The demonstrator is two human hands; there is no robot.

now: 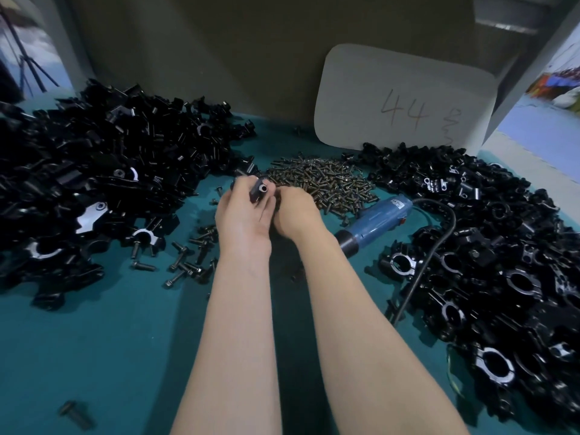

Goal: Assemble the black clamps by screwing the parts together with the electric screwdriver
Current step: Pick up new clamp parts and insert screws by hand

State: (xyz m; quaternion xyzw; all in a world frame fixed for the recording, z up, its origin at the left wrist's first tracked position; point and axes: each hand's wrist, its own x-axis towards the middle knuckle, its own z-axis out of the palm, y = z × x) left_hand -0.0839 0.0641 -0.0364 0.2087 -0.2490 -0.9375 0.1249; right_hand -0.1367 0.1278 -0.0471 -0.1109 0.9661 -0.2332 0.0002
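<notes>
left hand (243,211): fingers curled round black clamp part (260,190), at near edge of screw pile (329,180) | right hand (295,211): curled at same edge, grip cannot tell | screwdriver (376,219): lying just near-right of pile

White card (405,95) marked "44", propped at one o'clock against grey board (219,58); dark tripod (28,64), glimpsed at ten o'clock.

The left forearm (238,324) and right forearm (354,324) are bare along their whole visible length, slim and smooth. The left hand (243,215) and right hand (295,215) are bare as well, with slender fingers.
</notes>
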